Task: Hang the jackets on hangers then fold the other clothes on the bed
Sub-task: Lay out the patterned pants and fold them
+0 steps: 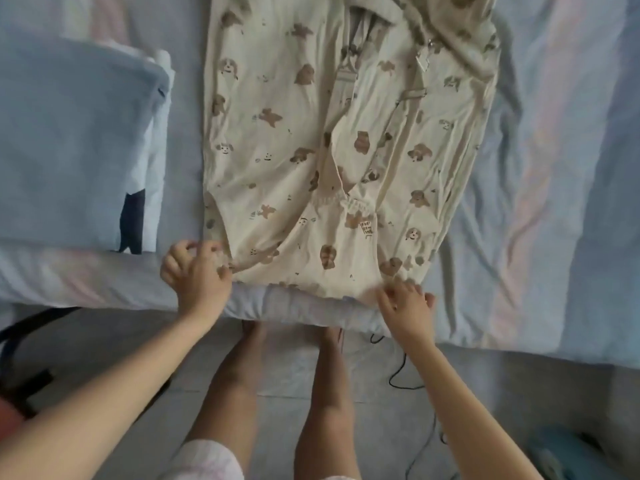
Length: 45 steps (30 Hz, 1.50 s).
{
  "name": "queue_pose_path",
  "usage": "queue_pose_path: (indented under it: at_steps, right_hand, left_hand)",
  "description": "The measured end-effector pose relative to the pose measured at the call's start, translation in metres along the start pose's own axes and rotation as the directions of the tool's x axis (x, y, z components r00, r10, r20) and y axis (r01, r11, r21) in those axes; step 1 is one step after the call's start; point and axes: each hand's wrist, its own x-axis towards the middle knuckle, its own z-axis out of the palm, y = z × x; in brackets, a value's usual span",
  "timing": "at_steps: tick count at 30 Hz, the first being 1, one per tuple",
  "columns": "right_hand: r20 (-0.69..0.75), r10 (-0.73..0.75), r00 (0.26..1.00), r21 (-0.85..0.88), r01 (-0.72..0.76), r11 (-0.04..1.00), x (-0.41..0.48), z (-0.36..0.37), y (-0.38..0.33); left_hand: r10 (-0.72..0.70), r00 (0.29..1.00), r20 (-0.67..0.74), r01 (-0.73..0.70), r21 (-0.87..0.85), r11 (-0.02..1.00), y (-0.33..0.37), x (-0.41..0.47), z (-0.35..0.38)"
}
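Over on the left of the bed [571, 168], a folded pale blue garment [69, 143] with a black cat shape on it lies flat, just beside the piece being worked on. The person stands at the near edge of the mattress, bare legs against it, both arms reaching forward. The left hand [197, 271] sits at the near-left corner of the cream printed garment [294, 140], fingers curled in and pinching the hem there. The garment itself, dotted with brown bears and dogs, is spread lengthwise up the middle of the bed, its near hem lying along the mattress edge, with an elastic cuff folded in across its middle and clipped straps further up. The right hand [407, 306] rests at the near-right corner, bent fingertips on the hem; the blur keeps me from telling whether they pinch the cloth or only press it. On the floor by the right leg a black cable [401, 375] trails.
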Motion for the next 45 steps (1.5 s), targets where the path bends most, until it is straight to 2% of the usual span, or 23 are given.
queue_pose_path:
  at_steps: [2, 3, 6, 8, 11, 13, 14, 16, 18, 19, 21, 24, 27, 29, 30, 32, 34, 37, 38, 40, 41, 43, 45]
  right_hand:
    - [-0.12, 0.052, 0.991, 0.32, -0.011, 0.947, 0.011, -0.006, -0.015]
    - [-0.122, 0.104, 0.987, 0.469, -0.035, 0.882, 0.021, -0.006, -0.022]
    - [0.07, 0.081, 0.994, 0.688, -0.107, 0.717, 0.053, -0.017, -0.049]
    - [0.219, 0.023, 0.975, 0.784, -0.19, 0.591, 0.074, -0.018, -0.062]
    - [0.115, -0.041, 0.993, 0.806, -0.069, 0.588, 0.084, -0.018, -0.079]
    - [-0.124, -0.158, 0.98, 0.662, 0.2, 0.722, 0.076, -0.011, -0.084]
    - [-0.253, -0.256, 0.933, 0.508, 0.353, 0.785, 0.068, -0.007, -0.083]
    - [-0.412, -0.493, 0.766, 0.169, 0.596, 0.785, 0.05, 0.001, -0.078]
    - [-0.404, -0.682, 0.61, -0.081, 0.719, 0.691, 0.034, 0.007, -0.066]
    - [-0.371, -0.739, 0.562, -0.162, 0.745, 0.648, 0.027, 0.013, -0.058]
    - [-0.28, -0.799, 0.533, -0.23, 0.77, 0.594, 0.019, 0.023, -0.039]
    - [-0.15, -0.773, 0.616, -0.122, 0.765, 0.633, 0.012, 0.032, -0.017]
    - [-0.02, -0.681, 0.732, -0.09, 0.677, 0.731, 0.009, 0.031, -0.011]
    - [0.046, -0.475, 0.879, 0.092, 0.469, 0.878, 0.006, 0.031, -0.017]
    - [0.073, -0.337, 0.939, 0.283, 0.304, 0.91, 0.003, 0.027, -0.024]
    - [0.128, -0.207, 0.97, 0.622, 0.084, 0.778, 0.002, 0.022, -0.033]
    - [0.161, -0.207, 0.965, 0.692, 0.039, 0.721, 0.001, 0.017, -0.03]
    - [0.252, -0.306, 0.918, 0.496, 0.15, 0.855, -0.009, 0.018, -0.018]
    - [0.241, -0.381, 0.893, 0.381, 0.274, 0.883, -0.015, 0.021, -0.013]
    - [0.185, -0.576, 0.796, 0.135, 0.56, 0.817, -0.023, 0.029, -0.004]
    - [0.187, -0.627, 0.756, 0.048, 0.631, 0.774, -0.026, 0.033, -0.001]
    - [0.231, -0.644, 0.73, -0.028, 0.666, 0.745, -0.031, 0.039, 0.002]
    - [0.281, -0.552, 0.785, 0.058, 0.56, 0.826, -0.032, 0.043, 0.001]
  left_hand:
    - [0.308, 0.951, 0.012, -0.303, -0.143, 0.942, 0.013, 0.004, 0.007]
    - [0.384, 0.918, 0.096, -0.348, -0.268, 0.898, 0.021, 0.007, 0.017]
    - [0.316, 0.842, 0.438, -0.105, -0.44, 0.892, 0.051, 0.014, 0.037]
    - [0.236, 0.852, 0.467, -0.011, -0.435, 0.9, 0.066, 0.027, 0.055]
    - [0.274, 0.782, 0.56, -0.009, -0.43, 0.903, 0.075, 0.05, 0.061]
    - [0.368, 0.711, 0.6, -0.035, -0.491, 0.87, 0.069, 0.056, 0.063]
    - [0.426, 0.723, 0.544, -0.104, -0.524, 0.845, 0.065, 0.057, 0.065]
    - [0.565, 0.767, 0.304, -0.383, -0.489, 0.783, 0.054, 0.051, 0.067]
    - [0.702, 0.707, 0.084, -0.633, -0.368, 0.681, 0.051, 0.029, 0.062]
    - [0.751, 0.658, 0.048, -0.695, -0.346, 0.631, 0.05, 0.017, 0.058]
    - [0.817, 0.574, 0.052, -0.758, -0.343, 0.554, 0.042, -0.001, 0.054]
    - [0.9, 0.426, 0.094, -0.878, -0.198, 0.436, 0.023, -0.008, 0.071]
    - [0.926, 0.369, 0.082, -0.917, -0.131, 0.377, 0.021, -0.012, 0.075]
    - [0.926, 0.358, 0.122, -0.921, -0.119, 0.371, 0.023, -0.015, 0.077]
    - [0.924, 0.347, 0.162, -0.923, -0.115, 0.367, 0.024, -0.016, 0.077]
    - [0.92, 0.306, 0.244, -0.937, -0.093, 0.336, 0.028, -0.017, 0.073]
    - [0.929, 0.246, 0.277, -0.957, -0.079, 0.278, 0.03, -0.019, 0.065]
    - [0.925, 0.119, 0.36, -0.973, -0.145, 0.181, 0.021, -0.022, 0.058]
    - [0.912, 0.083, 0.401, -0.971, -0.175, 0.165, 0.013, -0.026, 0.058]
    - [0.88, 0.042, 0.472, -0.97, -0.192, 0.149, -0.003, -0.028, 0.062]
    - [0.861, 0.04, 0.507, -0.972, -0.179, 0.151, -0.009, -0.028, 0.064]
    - [0.835, 0.132, 0.534, -0.963, -0.131, 0.236, -0.015, -0.029, 0.066]
    - [0.765, 0.343, 0.545, -0.829, -0.208, 0.52, -0.018, -0.026, 0.068]
